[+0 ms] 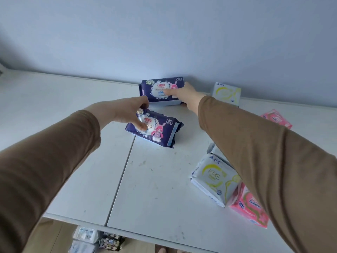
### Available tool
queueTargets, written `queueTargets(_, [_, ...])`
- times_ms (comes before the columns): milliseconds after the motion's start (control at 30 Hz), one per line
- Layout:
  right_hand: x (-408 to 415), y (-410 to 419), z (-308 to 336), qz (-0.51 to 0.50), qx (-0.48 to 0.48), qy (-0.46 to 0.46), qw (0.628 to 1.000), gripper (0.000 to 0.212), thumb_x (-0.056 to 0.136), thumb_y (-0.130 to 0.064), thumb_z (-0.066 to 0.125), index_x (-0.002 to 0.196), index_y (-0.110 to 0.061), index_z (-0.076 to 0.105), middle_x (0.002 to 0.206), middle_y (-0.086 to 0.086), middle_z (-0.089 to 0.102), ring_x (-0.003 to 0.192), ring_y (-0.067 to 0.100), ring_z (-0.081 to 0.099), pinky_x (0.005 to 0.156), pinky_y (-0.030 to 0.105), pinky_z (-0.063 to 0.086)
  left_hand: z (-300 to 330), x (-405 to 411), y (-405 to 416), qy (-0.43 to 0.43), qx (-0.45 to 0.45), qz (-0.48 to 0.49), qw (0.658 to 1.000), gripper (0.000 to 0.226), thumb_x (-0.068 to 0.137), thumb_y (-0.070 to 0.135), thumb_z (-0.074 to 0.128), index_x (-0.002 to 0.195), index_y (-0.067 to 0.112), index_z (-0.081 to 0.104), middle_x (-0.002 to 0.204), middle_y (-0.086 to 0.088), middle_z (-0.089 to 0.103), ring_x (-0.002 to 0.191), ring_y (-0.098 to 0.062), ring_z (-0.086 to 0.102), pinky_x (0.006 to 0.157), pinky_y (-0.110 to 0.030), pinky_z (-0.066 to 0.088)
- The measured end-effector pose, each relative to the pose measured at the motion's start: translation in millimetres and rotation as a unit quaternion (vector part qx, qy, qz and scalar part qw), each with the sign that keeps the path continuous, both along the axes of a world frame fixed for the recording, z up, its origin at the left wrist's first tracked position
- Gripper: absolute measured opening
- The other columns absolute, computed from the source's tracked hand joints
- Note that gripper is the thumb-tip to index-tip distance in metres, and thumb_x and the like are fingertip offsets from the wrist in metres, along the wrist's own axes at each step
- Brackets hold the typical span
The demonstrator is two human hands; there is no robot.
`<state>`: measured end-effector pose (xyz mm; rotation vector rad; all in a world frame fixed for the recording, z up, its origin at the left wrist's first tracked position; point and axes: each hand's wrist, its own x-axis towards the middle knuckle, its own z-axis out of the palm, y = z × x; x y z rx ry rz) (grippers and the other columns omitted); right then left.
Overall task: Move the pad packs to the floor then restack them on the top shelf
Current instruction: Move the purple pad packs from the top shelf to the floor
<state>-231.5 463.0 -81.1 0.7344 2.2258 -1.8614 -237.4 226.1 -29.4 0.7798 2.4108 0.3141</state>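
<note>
On the white top shelf [155, 189] a dark blue pad pack [160, 132] lies flat, and my left hand [127, 114] grips its left end from above. A second dark blue pad pack [156, 88] stands against the back wall on top of another pack. My right hand [184, 95] holds its right end, fingers across the front. White ABC packs lie at the front right [213, 178] and stand at the back right [227, 93]. Pink packs sit at the right edge [277, 117] and near the front [249, 205].
The pale wall rises right behind the shelf. Below the shelf's front edge, several more packs [96, 238] lie on the wooden floor. A seam runs front to back through the shelf's middle.
</note>
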Motion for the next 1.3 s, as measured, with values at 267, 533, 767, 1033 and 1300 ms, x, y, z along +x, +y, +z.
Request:
queueTargets(267, [54, -10, 21, -0.037, 0.008, 0.074, 0.997, 0.066, 0.078, -0.02, 0.085, 0.125, -0.011, 0.04, 0.12, 0.007, 0.06, 0.109, 0.022, 0.059, 0.095, 0.037, 0.049, 18, 32, -27, 0.03, -0.02, -0.049, 0.998, 0.044, 0.07, 0.048, 0.083, 0.096, 0.033, 0.051, 0.108, 0.011, 0.042, 0.09, -0.011, 0.052, 0.073, -0.03, 0.039])
queueTargets(533, [188, -64, 83, -0.106, -0.025, 0.159, 0.981, 0.041, 0.076, -0.016, 0.082, 0.112, -0.012, 0.063, 0.109, 0.009, 0.075, 0.094, 0.019, 0.072, 0.088, 0.04, 0.058, 43, 88, -120, 0.066, 0.056, -0.048, 0.995, 0.033, 0.081, 0.041, 0.075, 0.104, 0.024, 0.058, 0.099, 0.005, 0.059, 0.091, -0.018, 0.057, 0.073, -0.035, 0.045])
queueTargets(767, [338, -153, 105, -0.132, -0.083, 0.192, 0.969, 0.039, 0.079, -0.006, 0.077, 0.113, -0.018, 0.06, 0.095, -0.003, 0.075, 0.089, 0.014, 0.072, 0.081, 0.036, 0.058, 65, 180, -220, 0.066, 0.107, -0.043, 0.991, 0.032, 0.078, 0.043, 0.078, 0.101, 0.029, 0.061, 0.094, 0.006, 0.065, 0.083, -0.017, 0.061, 0.064, -0.033, 0.046])
queueTargets(1033, [465, -224, 67, -0.037, -0.104, 0.142, 0.984, 0.057, 0.082, -0.008, 0.077, 0.131, -0.029, 0.058, 0.128, 0.002, 0.069, 0.119, 0.021, 0.065, 0.097, 0.041, 0.054, 45, 284, -315, 0.01, 0.065, -0.034, 0.997, 0.032, 0.075, 0.049, 0.08, 0.098, 0.03, 0.067, 0.086, 0.008, 0.071, 0.083, -0.017, 0.066, 0.079, -0.038, 0.051])
queueTargets(1300, [553, -305, -43, -0.051, -0.139, 0.046, 0.988, 0.071, 0.071, -0.011, 0.085, 0.134, -0.017, 0.055, 0.126, 0.007, 0.07, 0.119, 0.026, 0.065, 0.1, 0.045, 0.052, -63, 372, -387, -0.047, -0.008, -0.034, 0.998, 0.034, 0.074, 0.045, 0.082, 0.098, 0.029, 0.065, 0.089, 0.007, 0.068, 0.078, -0.016, 0.064, 0.072, -0.033, 0.051])
